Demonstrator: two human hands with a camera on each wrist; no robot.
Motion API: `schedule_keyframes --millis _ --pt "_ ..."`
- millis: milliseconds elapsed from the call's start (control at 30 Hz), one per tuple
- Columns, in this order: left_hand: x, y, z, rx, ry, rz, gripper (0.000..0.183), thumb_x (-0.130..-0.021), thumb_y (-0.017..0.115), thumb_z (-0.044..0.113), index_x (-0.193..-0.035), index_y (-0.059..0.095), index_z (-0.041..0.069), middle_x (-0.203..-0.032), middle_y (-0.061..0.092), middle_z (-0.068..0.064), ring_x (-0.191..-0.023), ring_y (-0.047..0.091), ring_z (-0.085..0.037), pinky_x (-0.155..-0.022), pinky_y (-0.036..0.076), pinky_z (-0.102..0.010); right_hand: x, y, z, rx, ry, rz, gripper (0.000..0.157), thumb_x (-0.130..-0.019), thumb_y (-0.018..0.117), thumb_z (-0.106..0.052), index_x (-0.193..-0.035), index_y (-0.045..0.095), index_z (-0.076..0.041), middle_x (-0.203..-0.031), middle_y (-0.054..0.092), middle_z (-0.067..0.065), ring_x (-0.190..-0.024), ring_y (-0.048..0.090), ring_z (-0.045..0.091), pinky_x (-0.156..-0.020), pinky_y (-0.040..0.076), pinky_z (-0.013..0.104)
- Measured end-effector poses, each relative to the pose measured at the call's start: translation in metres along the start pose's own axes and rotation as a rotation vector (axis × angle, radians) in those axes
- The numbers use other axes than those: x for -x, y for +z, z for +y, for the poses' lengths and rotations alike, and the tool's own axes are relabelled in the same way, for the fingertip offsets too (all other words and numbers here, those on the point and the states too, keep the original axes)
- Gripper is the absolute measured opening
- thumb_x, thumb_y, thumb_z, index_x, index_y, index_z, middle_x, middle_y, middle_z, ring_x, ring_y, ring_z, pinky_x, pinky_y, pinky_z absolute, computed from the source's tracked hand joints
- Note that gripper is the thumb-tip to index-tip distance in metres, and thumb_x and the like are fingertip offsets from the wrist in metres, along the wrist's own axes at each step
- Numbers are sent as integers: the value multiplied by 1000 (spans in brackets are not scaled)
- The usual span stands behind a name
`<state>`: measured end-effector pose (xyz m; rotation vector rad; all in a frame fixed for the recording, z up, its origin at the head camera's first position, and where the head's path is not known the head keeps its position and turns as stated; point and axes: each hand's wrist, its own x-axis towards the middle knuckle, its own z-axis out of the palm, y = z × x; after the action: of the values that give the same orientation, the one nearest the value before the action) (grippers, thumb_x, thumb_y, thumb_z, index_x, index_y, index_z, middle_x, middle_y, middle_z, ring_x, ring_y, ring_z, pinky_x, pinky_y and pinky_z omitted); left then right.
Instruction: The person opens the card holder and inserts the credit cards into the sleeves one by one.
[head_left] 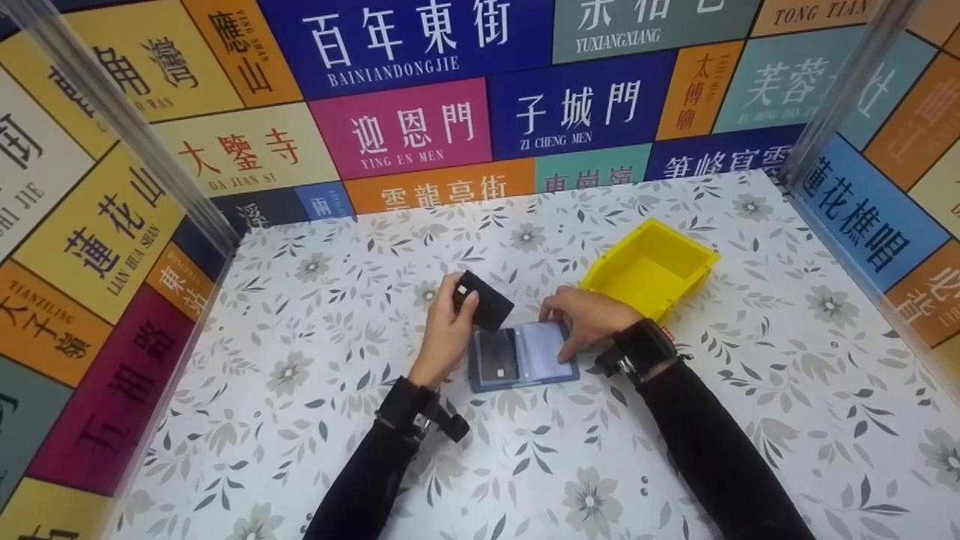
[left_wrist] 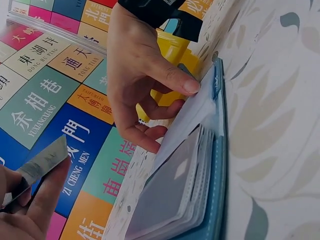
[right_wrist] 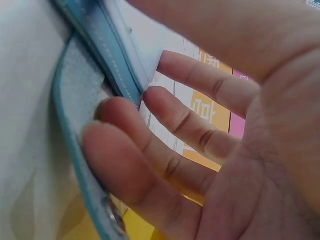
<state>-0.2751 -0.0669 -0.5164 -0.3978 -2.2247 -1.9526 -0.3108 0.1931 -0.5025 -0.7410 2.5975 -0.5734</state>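
My left hand (head_left: 442, 330) pinches a black card (head_left: 493, 306) with a small pale chip square, raised just above the far left of an open card holder; whether it is one card or a stack I cannot tell. The blue card holder (head_left: 525, 384) lies spread on the table with clear sleeves. A dark card (head_left: 496, 360) fills its left sleeve, while the right side looks pale. My right hand (head_left: 596, 319) grips the holder's right side, thumb on the sleeve and fingers curled at the far edge. The right wrist view shows fingertips against the blue stitched edge (right_wrist: 117, 70).
A yellow bin (head_left: 660, 262) stands behind my right hand, close to it. The table (head_left: 360, 285) has a leaf-and-flower cover. Upright panels with coloured name signs (head_left: 412, 124) enclose the back and both sides.
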Motion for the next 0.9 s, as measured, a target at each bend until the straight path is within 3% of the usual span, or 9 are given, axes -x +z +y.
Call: schedule_keyframes --millis 67,200,333,400,600,900 --pt "1 1 -1 29 -6 -5 33 -102 61 5 -131 49 0 -115 65 -22 -89 71 -25 -74 64 -39 0 0 0 -5 1 0 61 -67 98 -26 -120 68 -16 -110 63 6 -94 56 24 -84 51 36" --pt "1 3 -4 77 -2 -12 38 -91 76 1 -124 56 -4 -109 72 -25 -77 74 -32 -63 62 -30 0 -1 -1 -7 8 -4 61 -67 98 -27 -120 68 -17 -110 63 6 -92 56 24 -83 50 36" --pt "4 10 -9 -8 -18 -4 38 -84 84 5 -118 69 -2 -96 74 -19 -62 71 -23 -51 57 -28 0 0 1 21 -34 15 61 -66 98 -28 -118 69 -15 -110 63 8 -94 57 24 -85 51 37" --pt "6 14 -13 -78 -31 -5 40 -84 85 8 -120 70 0 -91 71 -15 -54 65 -11 -47 57 -31 1 0 2 31 -47 24 61 -65 99 -29 -116 69 -14 -111 64 8 -94 57 24 -86 51 37" --pt "10 23 -23 -313 -10 -25 37 -86 85 13 -117 68 4 -96 66 -11 -54 59 -5 -47 56 -27 1 0 2 10 -6 14 58 -66 98 -29 -115 70 -17 -112 63 6 -94 58 23 -85 52 37" --pt "15 26 -23 -341 -80 -65 36 -81 88 13 -112 73 2 -92 71 -13 -48 60 -7 -45 56 -27 0 0 2 -18 2 3 58 -66 98 -27 -116 70 -17 -113 63 6 -95 58 23 -86 52 37"
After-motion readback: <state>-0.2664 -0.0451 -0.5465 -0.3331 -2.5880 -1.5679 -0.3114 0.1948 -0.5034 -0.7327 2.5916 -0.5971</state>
